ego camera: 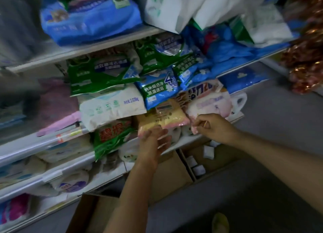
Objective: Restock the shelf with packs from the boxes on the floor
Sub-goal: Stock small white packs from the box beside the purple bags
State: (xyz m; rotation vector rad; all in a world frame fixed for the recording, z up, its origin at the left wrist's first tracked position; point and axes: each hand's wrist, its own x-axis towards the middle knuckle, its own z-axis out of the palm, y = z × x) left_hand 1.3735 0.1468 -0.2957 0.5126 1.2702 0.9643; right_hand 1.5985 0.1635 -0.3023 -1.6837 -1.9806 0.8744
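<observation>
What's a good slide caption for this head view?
Both hands set a yellow pack on the shelf above open boxes.

shop aisle, shelves (52, 140) w/ detergent packs (103, 73)

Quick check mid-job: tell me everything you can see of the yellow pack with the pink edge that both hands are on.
The yellow pack is a soft, glossy plastic pouch with pink sealed ends and small blurred print. It lies flat and slightly tilted on the shelf edge, over white rolls, beneath the blue and green bags. The left hand holds its near-left corner; the right hand pinches its pink right end.
</observation>
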